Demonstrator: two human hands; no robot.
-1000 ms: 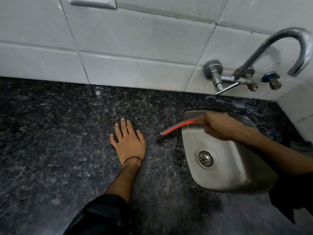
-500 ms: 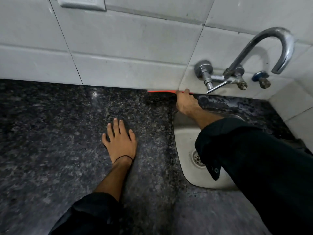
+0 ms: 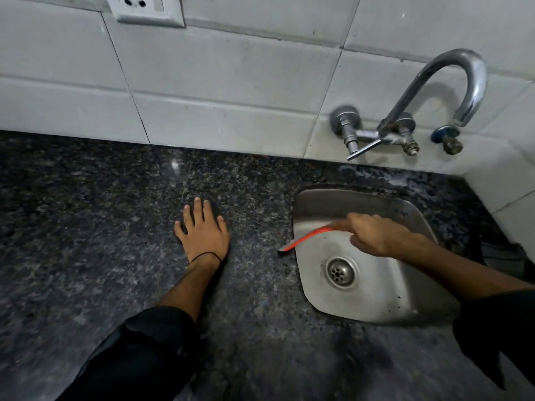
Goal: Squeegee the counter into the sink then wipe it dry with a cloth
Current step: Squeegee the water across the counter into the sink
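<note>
A dark speckled stone desk runs the full width of the view, meeting a wall of pale tiles along its far edge. The broad stretch left of the person's arm and the strip nearest the camera carry nothing but the black sleeve. A steel sink is set into the desk at the right, its left rim cutting a straight line through the stone and its round drain in the middle of the basin. A chrome tap arches from the wall, well above the sink's far edge, with a lever valve to its left. A dark bundle, too dim to identify, sits just right of the sink.

The right hand hangs over the basin, fingers curled tight round one end of a thin red squeegee. The blade slants down and left across the sink's left rim, its tip just past the rim, over the stone. The left hand lies flat on the desk, well left of the sink, fingers spread and gripping nothing, a thin black band at the wrist. A white wall socket sits at the top edge.
</note>
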